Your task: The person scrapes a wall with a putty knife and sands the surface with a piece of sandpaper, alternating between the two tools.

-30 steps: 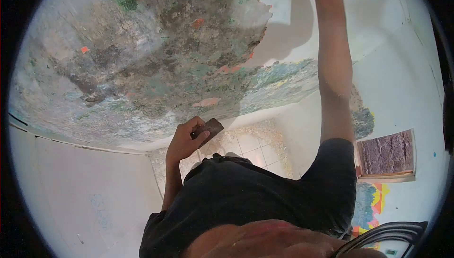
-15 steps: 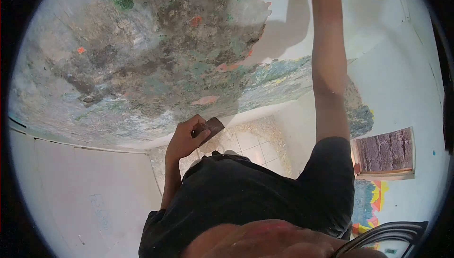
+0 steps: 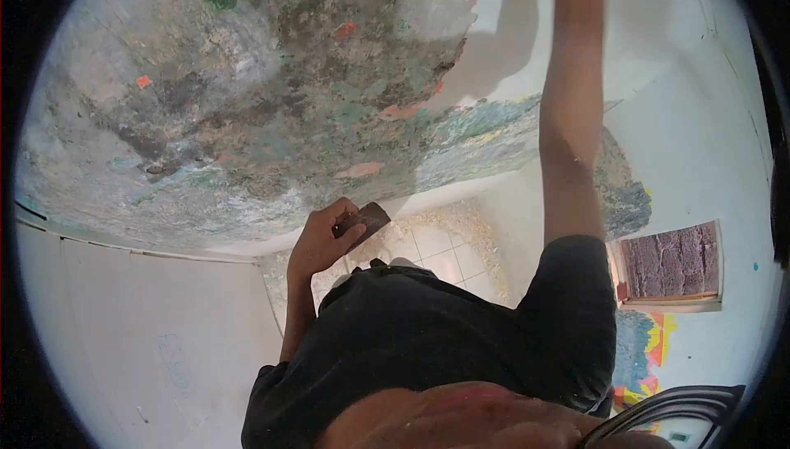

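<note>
My left hand (image 3: 314, 245) is closed around a dark brown, flat rectangular piece (image 3: 372, 222), whose exact kind I cannot make out. It is held low in front of my body, close to the bottom of the patchy wall (image 3: 271, 103). My right forearm (image 3: 573, 70) stretches up past the top edge, beside bare mottled plaster and white paint (image 3: 502, 13). The right hand lies beyond the frame, so its fingers and anything in them are hidden.
Paint flakes (image 3: 473, 227) litter the tiled floor (image 3: 440, 264) along the wall's foot. A small window opening (image 3: 671, 262) is in the right wall, with peeled colourful paint (image 3: 646, 350) near it. A pale panel (image 3: 148, 325) stands at left.
My raised right arm has shifted slightly right and up at its far end, and the hand has left the view. My left hand keeps its hold on the brown piece.
</note>
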Tool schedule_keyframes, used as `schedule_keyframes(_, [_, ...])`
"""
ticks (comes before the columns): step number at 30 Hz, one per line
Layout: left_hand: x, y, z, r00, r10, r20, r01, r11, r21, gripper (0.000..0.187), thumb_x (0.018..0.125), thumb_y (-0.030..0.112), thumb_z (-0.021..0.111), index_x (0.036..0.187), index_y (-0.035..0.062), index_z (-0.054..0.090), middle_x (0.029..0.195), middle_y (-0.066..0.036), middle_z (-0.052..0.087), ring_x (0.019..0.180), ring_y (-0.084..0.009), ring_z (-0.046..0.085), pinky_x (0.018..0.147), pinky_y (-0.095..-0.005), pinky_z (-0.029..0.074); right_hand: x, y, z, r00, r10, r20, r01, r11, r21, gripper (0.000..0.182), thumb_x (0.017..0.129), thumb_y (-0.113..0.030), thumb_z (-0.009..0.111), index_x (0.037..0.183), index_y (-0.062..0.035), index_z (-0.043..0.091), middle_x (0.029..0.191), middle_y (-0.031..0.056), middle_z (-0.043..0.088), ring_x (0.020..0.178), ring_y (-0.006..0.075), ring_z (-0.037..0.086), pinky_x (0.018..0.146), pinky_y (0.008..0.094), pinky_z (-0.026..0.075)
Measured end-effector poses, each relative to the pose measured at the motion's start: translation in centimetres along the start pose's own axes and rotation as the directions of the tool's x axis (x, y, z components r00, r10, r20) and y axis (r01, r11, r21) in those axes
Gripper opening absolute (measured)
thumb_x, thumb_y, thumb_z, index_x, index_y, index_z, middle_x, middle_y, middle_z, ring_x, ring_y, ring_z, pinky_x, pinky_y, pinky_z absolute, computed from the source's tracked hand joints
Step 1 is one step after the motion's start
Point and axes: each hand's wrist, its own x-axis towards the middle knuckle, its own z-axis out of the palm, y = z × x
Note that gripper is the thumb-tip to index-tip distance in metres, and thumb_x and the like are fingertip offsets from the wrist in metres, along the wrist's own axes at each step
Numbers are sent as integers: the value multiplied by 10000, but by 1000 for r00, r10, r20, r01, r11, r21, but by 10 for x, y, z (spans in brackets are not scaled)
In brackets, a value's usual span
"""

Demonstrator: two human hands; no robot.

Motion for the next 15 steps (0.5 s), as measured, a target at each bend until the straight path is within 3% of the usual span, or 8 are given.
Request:
schedule_keyframes(1, [-3, 0, 0, 1000, -3, -2, 3, 1000, 4, 202, 846, 124, 715, 952, 36, 568, 728, -80, 625, 636, -121, 550, 604, -300, 453, -5, 7, 7, 983, 71, -171, -80, 996, -42, 272, 882, -28, 502, 638, -113, 419, 515, -11, 363, 376, 78, 287, 351, 256, 265])
schedule_keyframes(5, [-4, 1, 0, 1000, 2, 3, -2, 999, -32, 203, 844, 127, 715, 960, 38, 574, 706, -79, 611, 629, -119, 541, 593, -303, 448, 10, -24, -12, 995, -92, 41, 94, 994, -60, 253, 892, -63, 494, 655, -120, 428, 519, -11, 377, 387, 82, 301, 354, 258, 259])
schedule_keyframes(6, [-3, 1, 0, 1000, 2, 7, -2, 999, -54, 203, 843, 128, 715, 961, 39, 576, 700, -77, 606, 628, -118, 539, 591, -303, 448, 12, -33, -12, 971, -191, 145, 184, 981, 63, 247, 884, -58, 503, 657, -120, 428, 515, -13, 369, 387, 86, 300, 353, 263, 258])
schedule_keyframes(9, [-6, 8, -1, 1000, -5, -1, 5, 1000, 2, 192, 842, 124, 712, 949, 38, 577, 684, -72, 592, 629, -107, 535, 587, -300, 442, -4, 6, -15, 991, -14, -135, 4, 997, -76, 266, 905, -83, 498, 655, -122, 416, 511, -26, 339, 383, 77, 269, 350, 265, 243])
schedule_keyframes(10, [-8, 8, -1, 1000, -12, 5, 12, 1000, 8, 190, 843, 124, 712, 946, 38, 577, 687, -73, 596, 631, -106, 536, 590, -299, 442, -7, 1, -12, 998, -48, -49, 42, 993, -113, 274, 923, -113, 496, 662, -128, 411, 503, -37, 313, 378, 68, 247, 347, 261, 237])
schedule_keyframes(12, [-8, 7, -2, 1000, -21, 16, 20, 999, 26, 186, 843, 123, 712, 938, 37, 577, 694, -75, 603, 636, -103, 539, 595, -297, 442, -2, 1, -21, 995, 41, -89, -16, 963, 269, 280, 930, -132, 497, 664, -131, 409, 495, -41, 303, 376, 65, 241, 346, 259, 236])
schedule_keyframes(14, [-9, 3, -2, 999, 12, 34, -11, 1000, -15, 188, 842, 124, 715, 935, 37, 576, 702, -78, 614, 636, -108, 544, 599, -295, 441, 1, -36, -14, 983, -142, 116, 142, 990, 11, 280, 936, -132, 489, 667, -137, 409, 491, -40, 297, 378, 61, 232, 348, 258, 229])
schedule_keyframes(15, [-8, 2, -2, 999, 30, 35, -29, 999, -37, 189, 842, 125, 716, 933, 37, 575, 706, -79, 620, 637, -110, 546, 601, -294, 440, 2, -39, -16, 969, -212, 126, 215, 976, -13, 299, 943, -129, 479, 662, -151, 380, 497, -50, 293, 381, 58, 227, 348, 251, 229])
